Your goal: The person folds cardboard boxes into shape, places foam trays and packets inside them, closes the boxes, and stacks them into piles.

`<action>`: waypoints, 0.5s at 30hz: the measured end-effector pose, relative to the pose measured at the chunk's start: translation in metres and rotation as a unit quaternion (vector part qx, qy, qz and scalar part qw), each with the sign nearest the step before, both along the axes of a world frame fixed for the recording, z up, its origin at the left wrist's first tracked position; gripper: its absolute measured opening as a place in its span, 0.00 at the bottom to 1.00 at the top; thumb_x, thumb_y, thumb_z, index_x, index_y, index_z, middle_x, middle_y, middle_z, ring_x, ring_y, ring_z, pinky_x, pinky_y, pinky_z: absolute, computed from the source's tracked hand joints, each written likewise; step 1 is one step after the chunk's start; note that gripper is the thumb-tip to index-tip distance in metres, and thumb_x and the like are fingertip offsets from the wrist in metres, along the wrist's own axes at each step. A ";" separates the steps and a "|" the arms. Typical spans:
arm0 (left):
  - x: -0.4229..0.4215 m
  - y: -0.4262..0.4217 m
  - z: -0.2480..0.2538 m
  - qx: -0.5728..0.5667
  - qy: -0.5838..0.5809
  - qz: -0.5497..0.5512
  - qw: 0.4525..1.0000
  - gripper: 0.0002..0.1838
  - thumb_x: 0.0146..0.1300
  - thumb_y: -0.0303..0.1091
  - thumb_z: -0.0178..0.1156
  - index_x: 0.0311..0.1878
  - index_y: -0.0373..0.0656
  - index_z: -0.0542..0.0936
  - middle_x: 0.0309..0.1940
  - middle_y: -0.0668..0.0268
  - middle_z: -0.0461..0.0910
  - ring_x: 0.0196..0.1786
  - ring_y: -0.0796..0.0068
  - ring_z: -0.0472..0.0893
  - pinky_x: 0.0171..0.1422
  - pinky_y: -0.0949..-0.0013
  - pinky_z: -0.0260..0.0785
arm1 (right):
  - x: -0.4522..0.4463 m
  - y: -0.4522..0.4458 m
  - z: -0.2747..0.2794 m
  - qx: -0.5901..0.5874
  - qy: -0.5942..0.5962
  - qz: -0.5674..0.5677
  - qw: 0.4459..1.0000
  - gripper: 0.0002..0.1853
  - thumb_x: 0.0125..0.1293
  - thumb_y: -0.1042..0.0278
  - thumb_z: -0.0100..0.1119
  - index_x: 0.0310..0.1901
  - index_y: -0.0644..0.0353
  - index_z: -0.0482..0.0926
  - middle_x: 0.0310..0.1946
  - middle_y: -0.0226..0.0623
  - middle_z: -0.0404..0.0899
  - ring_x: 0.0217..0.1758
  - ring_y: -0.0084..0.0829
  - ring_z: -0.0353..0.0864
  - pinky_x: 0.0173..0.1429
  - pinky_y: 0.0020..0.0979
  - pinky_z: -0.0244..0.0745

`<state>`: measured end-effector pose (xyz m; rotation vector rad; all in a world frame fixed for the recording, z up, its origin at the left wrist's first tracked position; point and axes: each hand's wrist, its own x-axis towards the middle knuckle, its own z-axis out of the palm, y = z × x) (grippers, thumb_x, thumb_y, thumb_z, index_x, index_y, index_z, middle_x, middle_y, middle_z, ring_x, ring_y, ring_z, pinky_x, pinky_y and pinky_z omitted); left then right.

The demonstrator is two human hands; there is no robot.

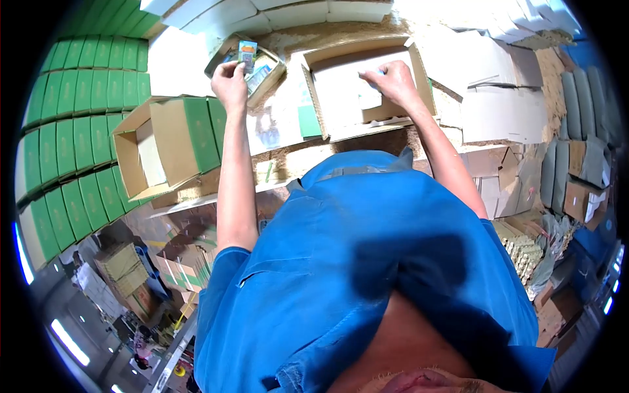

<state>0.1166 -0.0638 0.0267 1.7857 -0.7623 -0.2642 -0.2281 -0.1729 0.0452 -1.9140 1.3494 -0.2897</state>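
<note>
My left hand pinches a small printed card, blue with an orange patch, between thumb and fingers. It is held upright above a small open cardboard box, where more blue printed cards lie. My right hand is over a larger open carton lined with white. Its thumb and forefinger are drawn together, and whatever lies between them is too small to make out. Below that hand, a pale sheet or flap shows inside the carton.
Stacks of green boxes rise on the left, beside an open brown carton lying on its side. White cartons are piled at right, with more white boxes along the back. A green piece lies by the larger carton.
</note>
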 end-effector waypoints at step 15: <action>-0.094 0.047 -0.017 0.043 -0.009 -0.158 0.987 0.20 0.60 0.26 0.62 0.57 0.44 0.82 0.49 0.58 0.84 0.56 0.66 0.81 0.64 0.68 0.70 | -0.149 -0.017 0.001 0.044 -0.167 -0.226 0.959 0.18 0.68 0.68 0.62 0.58 0.61 0.81 0.50 0.39 0.85 0.46 0.25 0.85 0.49 0.25 0.80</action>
